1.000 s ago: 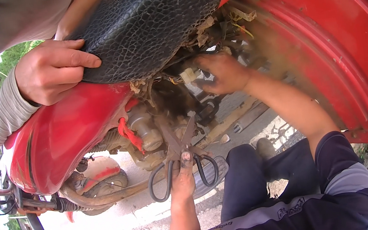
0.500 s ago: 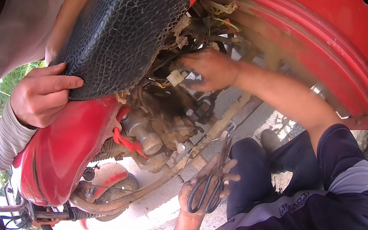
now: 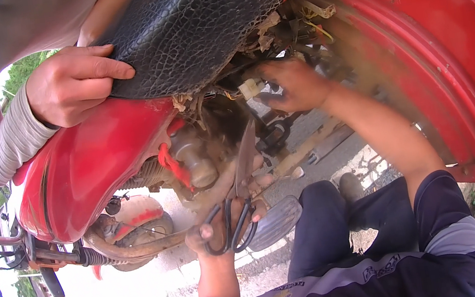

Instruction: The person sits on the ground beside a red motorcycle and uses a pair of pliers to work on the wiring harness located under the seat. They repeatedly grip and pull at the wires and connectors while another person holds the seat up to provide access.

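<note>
My left hand (image 3: 222, 226), palm up, holds a pair of scissors (image 3: 243, 155) with black handles. Their blades point up toward the engine and look nearly together. Under the raised black seat (image 3: 190, 30), my right hand (image 3: 295, 84) has its fingers closed around a white plastic wire connector (image 3: 251, 89); its fingertips are partly blurred. Loose wires and dry leaves (image 3: 269, 31) crowd the space just above that hand. Another person's hand (image 3: 73, 83) grips the seat's left edge.
The red fuel tank (image 3: 95, 174) and a dusty engine (image 3: 196, 160) lie left of the wiring. A red strip of cloth (image 3: 172, 168) hangs by the engine. A large red metal panel (image 3: 419, 56) curves along the right. The front wheel (image 3: 152, 230) shows at lower left.
My left hand has moved up and left with the scissors, whose blades have come nearer the engine. My right hand stays at the connector. The view has shifted slightly.
</note>
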Action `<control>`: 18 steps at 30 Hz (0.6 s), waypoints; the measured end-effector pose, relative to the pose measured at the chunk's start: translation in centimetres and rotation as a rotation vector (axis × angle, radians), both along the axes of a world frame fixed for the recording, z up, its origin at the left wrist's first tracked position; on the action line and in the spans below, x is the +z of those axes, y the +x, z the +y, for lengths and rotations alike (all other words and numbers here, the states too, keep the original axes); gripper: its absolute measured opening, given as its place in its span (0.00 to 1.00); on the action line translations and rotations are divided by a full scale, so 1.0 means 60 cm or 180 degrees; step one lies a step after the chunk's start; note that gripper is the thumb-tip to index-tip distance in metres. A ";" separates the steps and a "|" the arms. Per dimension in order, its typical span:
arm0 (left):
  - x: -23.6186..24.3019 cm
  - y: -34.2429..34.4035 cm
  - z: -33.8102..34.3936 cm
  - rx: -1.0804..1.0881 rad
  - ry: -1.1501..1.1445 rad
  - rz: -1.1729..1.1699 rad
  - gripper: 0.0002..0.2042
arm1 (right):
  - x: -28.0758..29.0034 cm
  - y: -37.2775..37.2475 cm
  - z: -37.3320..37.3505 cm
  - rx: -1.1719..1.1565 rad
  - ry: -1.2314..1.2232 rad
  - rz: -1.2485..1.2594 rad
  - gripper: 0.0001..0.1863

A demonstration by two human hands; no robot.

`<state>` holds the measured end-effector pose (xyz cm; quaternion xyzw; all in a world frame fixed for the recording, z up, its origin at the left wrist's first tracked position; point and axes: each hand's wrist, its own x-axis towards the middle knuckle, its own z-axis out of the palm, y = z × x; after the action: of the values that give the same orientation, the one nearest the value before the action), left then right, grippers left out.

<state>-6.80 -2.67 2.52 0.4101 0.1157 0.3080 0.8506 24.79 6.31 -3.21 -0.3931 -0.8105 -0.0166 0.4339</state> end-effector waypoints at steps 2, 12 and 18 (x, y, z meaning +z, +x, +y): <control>0.005 0.000 0.038 -0.0050 -0.0074 0.0057 0.64 | -0.001 0.000 0.000 0.0037 -0.0173 -0.0026 0.30; 0.013 0.005 0.127 -0.0284 -0.0062 0.0259 0.59 | 0.009 -0.002 -0.014 -0.0138 -0.0494 0.0119 0.30; 0.019 0.007 0.151 -0.0223 -0.0085 0.0401 0.58 | 0.007 0.004 -0.008 0.0068 -0.0548 0.0127 0.32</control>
<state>-6.40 6.39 3.65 0.4210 0.1587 0.2501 0.8573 25.02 5.81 -2.81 -0.4206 -0.8043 0.0655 0.4146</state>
